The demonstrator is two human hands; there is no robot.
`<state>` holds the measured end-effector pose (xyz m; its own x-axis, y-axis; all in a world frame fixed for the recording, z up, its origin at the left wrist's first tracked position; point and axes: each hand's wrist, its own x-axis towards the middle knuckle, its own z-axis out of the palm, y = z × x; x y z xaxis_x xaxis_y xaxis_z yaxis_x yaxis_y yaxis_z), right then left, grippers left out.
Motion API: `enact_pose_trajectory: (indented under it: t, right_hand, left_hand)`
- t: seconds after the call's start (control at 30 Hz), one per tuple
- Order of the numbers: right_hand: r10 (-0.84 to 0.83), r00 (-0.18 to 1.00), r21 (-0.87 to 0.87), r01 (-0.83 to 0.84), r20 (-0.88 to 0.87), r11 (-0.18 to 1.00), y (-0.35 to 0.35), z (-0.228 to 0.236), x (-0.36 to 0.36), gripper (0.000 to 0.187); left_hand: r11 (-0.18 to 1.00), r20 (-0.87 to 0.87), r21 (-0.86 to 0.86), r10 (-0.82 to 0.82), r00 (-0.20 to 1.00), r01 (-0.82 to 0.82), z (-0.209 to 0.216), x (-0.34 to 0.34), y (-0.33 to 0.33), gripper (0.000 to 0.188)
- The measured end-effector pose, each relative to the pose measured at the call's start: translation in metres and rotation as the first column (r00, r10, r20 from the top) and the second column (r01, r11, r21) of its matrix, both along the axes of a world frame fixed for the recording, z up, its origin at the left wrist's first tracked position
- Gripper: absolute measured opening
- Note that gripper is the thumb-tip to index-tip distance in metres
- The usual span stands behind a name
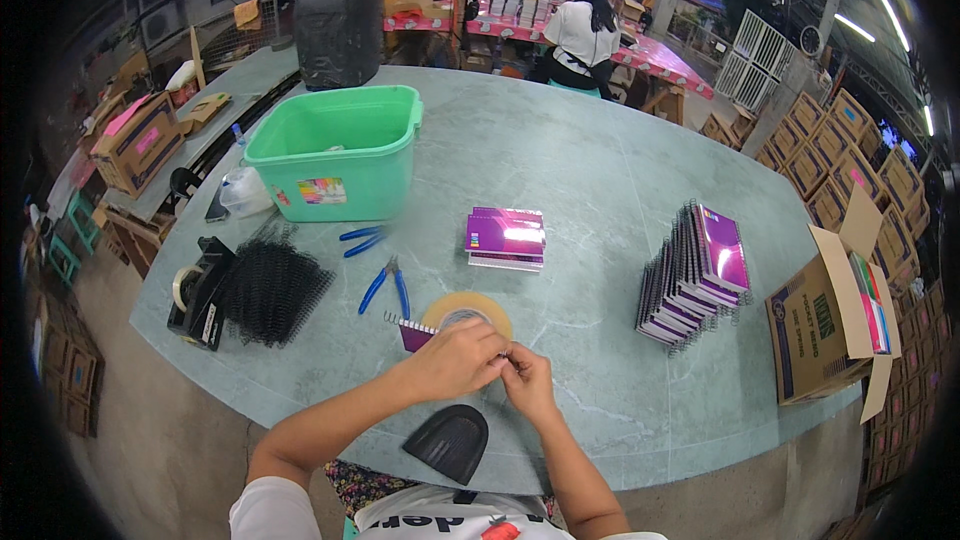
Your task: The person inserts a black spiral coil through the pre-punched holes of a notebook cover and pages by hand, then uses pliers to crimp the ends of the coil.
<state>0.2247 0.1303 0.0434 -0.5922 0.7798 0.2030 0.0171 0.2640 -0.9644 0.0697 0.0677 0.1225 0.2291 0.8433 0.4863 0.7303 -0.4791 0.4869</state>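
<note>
Left hand [455, 358] and right hand [525, 380] meet fingertip to fingertip over a small purple wire-bound notebook [412, 332], pinching something too small to tell.

The green plastic tub [335, 155] shows no clear contents; an open brown cardboard carton [825, 325] at right holds upright booklets. A tan tape roll [467, 312] lies just behind the hands, touching the notebook.

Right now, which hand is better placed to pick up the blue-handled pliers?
Probably the left hand: the blue-handled pliers lie up and to its left, beside the tape roll. The right hand would have to cross over it.
</note>
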Motion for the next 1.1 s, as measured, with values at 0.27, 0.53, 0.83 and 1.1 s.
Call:
enact_pose_trajectory:
  t: [0.27, 0.53, 0.83, 1.1]
  right_hand:
    - [0.01, 0.994, 0.054, -0.016, 0.111, 0.998, -0.004, 0.01, 0.0, 0.016]
    - [-0.075, 0.991, 0.279, 0.042, 0.108, 0.959, -0.011, 0.025, -0.006, 0.016]
    - [-0.077, 0.997, 0.162, 0.073, 0.021, 0.984, -0.007, 0.031, 0.009, 0.022]
    - [-0.008, 0.998, 0.174, -0.001, 0.056, 0.985, -0.009, 0.041, 0.013, 0.021]
  left_hand:
    - [0.999, 0.051, -0.043, 0.01, 0.999, -0.008, 0.004, -0.004, -0.004, 0.017]
    - [0.993, 0.069, -0.024, 0.115, 0.991, -0.114, 0.016, 0.007, -0.01, 0.011]
    - [1.0, 0.09, -0.027, 0.0, 0.996, 0.002, 0.015, -0.01, -0.006, 0.025]
    - [1.0, 0.144, 0.023, -0.003, 0.99, -0.001, 0.012, -0.001, -0.006, 0.02]
